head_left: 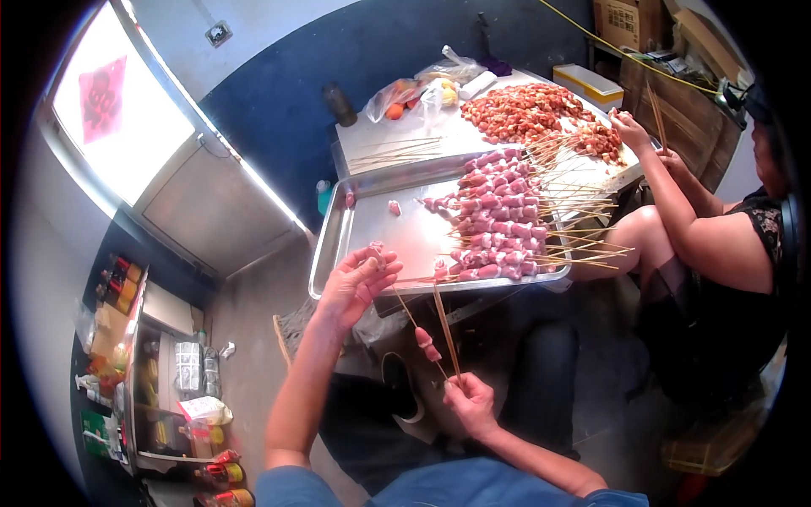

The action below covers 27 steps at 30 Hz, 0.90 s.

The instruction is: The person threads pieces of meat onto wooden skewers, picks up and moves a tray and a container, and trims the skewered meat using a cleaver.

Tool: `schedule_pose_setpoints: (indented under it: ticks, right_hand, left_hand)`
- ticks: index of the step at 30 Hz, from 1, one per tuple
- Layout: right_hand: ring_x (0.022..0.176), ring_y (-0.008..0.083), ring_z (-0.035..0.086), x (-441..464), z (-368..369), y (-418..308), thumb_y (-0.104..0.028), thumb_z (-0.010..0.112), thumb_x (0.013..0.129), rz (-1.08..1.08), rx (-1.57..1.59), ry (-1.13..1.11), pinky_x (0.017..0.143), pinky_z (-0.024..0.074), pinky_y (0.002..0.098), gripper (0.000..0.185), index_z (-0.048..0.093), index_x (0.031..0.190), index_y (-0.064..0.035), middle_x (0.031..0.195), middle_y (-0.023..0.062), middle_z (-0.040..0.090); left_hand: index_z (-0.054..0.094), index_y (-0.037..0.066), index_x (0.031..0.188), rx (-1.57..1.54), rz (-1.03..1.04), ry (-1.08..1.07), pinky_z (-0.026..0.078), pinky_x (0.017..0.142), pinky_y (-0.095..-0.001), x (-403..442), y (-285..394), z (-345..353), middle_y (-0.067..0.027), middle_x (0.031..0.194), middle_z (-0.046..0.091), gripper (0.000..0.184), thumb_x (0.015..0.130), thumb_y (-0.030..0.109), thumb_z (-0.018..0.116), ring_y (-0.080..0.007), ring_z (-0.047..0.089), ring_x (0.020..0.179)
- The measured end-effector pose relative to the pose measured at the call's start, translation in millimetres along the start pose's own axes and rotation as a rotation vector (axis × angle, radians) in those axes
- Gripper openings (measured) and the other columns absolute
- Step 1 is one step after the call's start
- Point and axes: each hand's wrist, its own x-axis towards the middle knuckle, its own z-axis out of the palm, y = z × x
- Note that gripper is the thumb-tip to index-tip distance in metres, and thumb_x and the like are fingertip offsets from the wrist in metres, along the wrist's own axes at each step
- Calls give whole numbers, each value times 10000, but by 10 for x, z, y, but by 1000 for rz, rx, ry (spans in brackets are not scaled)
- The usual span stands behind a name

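Observation:
My left hand (361, 283) is raised in front of the metal tray (323, 253), its fingers closed on a small piece of raw pink meat (376, 248). Lower and to the right, my right hand (470, 401) grips several bamboo skewers (445, 328) by their lower ends. One of them leans left toward my left hand and carries raw meat (427, 343) partway along it. Inside the tray, threaded meat skewers (498, 211) are stacked on the right, their bare ends sticking out over the rim. A few loose meat pieces (394, 208) lie on the tray's bare left part.
Behind the tray, a white table (359, 139) holds loose skewers (397, 154), plastic bags (414, 95) and a heap of red seasoned meat (532, 110). Another person (718, 245) sits at the right, hands on skewers and meat. A shelf with bottles (182, 397) stands at left.

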Motion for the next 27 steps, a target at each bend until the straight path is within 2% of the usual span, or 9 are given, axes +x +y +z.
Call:
schedule_pose_setpoints:
  ticks: [9, 18, 27]
  right_hand:
    - [612, 56, 544, -12, 25, 61, -107, 605, 902, -3, 5, 1, 573, 431, 212, 89, 612, 894, -19, 679, -3, 600]
    - [604, 42, 524, -4, 25, 109, -113, 619, 901, 15, 32, 13, 567, 420, 200, 93, 612, 900, -20, 684, -17, 592]
    - [620, 46, 545, -8, 8, 131, -141, 631, 908, 9, 10, 26, 585, 439, 197, 123, 611, 902, -20, 694, -12, 601]
  left_hand:
    - [564, 37, 1102, -119, -1, 55, 543, 903, -395, -147, -314, 4, -175, 1122, 631, 217, 895, 67, 622, -305, 636, 1044]
    - [551, 29, 1086, -172, 21, 97, 541, 878, -378, -217, -315, 76, -169, 1096, 632, 237, 877, 68, 654, -286, 649, 1002]
    - [555, 18, 1089, 4, 60, 91, 565, 837, -365, -250, -429, 132, -183, 1059, 648, 223, 891, 82, 636, -278, 668, 960]
